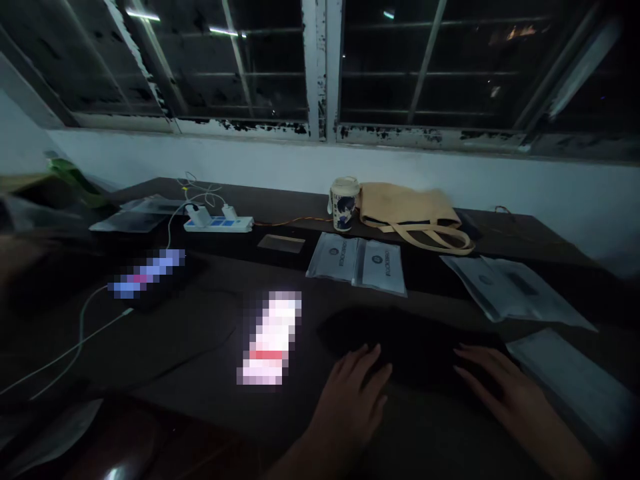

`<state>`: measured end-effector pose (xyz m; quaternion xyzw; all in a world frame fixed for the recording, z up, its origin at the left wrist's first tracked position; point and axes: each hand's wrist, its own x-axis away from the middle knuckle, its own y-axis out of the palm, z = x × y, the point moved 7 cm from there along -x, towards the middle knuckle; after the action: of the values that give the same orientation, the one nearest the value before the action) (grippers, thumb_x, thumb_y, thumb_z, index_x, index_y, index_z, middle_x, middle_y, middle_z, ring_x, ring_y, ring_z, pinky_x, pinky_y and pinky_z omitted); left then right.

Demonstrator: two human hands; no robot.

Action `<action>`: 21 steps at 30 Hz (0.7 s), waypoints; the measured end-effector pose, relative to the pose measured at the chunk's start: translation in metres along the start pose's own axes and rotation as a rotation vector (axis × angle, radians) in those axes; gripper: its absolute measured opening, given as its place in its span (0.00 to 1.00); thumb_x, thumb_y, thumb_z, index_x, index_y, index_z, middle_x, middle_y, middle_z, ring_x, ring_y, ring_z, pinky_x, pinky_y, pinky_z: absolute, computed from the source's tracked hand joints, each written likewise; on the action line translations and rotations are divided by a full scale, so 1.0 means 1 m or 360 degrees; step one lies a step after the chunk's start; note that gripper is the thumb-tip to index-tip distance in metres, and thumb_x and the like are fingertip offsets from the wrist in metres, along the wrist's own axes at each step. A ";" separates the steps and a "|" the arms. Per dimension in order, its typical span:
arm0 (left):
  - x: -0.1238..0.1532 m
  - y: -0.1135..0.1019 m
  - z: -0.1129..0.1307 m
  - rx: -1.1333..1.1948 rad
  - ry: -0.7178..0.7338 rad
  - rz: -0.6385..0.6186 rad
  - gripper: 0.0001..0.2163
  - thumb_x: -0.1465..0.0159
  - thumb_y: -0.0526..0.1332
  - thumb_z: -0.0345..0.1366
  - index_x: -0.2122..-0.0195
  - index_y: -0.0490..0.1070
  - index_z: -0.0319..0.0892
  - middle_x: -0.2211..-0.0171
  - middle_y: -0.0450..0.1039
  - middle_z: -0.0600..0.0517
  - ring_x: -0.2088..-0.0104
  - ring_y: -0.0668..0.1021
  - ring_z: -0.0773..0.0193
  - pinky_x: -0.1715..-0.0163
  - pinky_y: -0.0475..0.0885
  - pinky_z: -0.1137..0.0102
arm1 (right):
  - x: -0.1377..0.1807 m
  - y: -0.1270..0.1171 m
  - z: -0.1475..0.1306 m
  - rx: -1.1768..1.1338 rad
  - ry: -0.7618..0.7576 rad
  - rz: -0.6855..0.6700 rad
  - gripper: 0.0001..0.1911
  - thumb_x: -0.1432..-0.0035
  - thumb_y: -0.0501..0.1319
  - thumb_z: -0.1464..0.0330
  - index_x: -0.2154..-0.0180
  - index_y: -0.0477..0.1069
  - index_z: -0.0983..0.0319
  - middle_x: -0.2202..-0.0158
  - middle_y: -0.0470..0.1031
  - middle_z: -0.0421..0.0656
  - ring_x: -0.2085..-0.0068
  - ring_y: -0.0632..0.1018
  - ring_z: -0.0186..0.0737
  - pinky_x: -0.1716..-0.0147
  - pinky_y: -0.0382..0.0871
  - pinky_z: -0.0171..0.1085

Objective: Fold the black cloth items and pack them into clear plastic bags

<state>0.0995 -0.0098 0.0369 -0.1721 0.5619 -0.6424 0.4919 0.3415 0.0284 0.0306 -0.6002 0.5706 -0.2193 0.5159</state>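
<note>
Both my hands lie flat on a dark cloth (415,340) spread over the dark table (200,373). My left hand (353,393) rests on the cloth's near left edge with its fingers stretched out and slightly apart. My right hand (500,387) lies on the cloth's right part, fingers extended toward the left. Neither hand holds anything. A lit phone screen (273,337) glows just left of my left hand.
A second lit screen (147,272) with white cables sits at the left. Behind are a power strip (219,223), a cup (344,203), a tan bag (415,213), and plastic packets (357,262) (510,287) (570,380). A wall and windows stand beyond.
</note>
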 end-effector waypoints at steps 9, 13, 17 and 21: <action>-0.022 0.036 -0.006 -0.0016 0.0132 -0.0388 0.23 0.34 0.50 0.47 0.40 0.57 0.47 0.37 0.55 0.51 0.37 0.57 0.53 0.42 0.59 0.52 | 0.043 0.013 0.040 0.0234 -0.0093 0.0056 0.28 0.41 0.52 0.49 0.46 0.66 0.57 0.42 0.64 0.48 0.45 0.70 0.52 0.50 0.69 0.51; -0.021 0.033 -0.009 -0.0015 0.0066 -0.0367 0.21 0.35 0.53 0.45 0.41 0.60 0.48 0.37 0.57 0.51 0.38 0.59 0.52 0.43 0.61 0.51 | 0.047 0.011 0.033 0.0290 -0.0181 0.0043 0.32 0.44 0.56 0.49 0.43 0.62 0.58 0.41 0.64 0.48 0.45 0.70 0.53 0.50 0.69 0.51; -0.016 0.028 -0.012 -0.0039 0.0001 -0.0369 0.19 0.36 0.57 0.37 0.43 0.63 0.46 0.40 0.62 0.50 0.41 0.64 0.51 0.47 0.66 0.53 | 0.055 0.008 0.024 0.0298 -0.0262 0.0003 0.35 0.47 0.60 0.51 0.41 0.60 0.59 0.40 0.63 0.48 0.44 0.69 0.52 0.48 0.69 0.50; 0.001 0.024 -0.017 -0.0007 0.0011 -0.0307 0.20 0.37 0.58 0.34 0.43 0.62 0.47 0.42 0.64 0.50 0.41 0.65 0.54 0.48 0.67 0.54 | 0.070 0.008 0.019 0.0293 -0.0234 -0.0052 0.33 0.46 0.60 0.52 0.42 0.61 0.57 0.40 0.63 0.47 0.43 0.68 0.51 0.48 0.69 0.48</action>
<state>0.0968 0.0015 0.0106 -0.2244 0.5458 -0.6861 0.4254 0.3720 -0.0268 -0.0066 -0.5738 0.4989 -0.2345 0.6056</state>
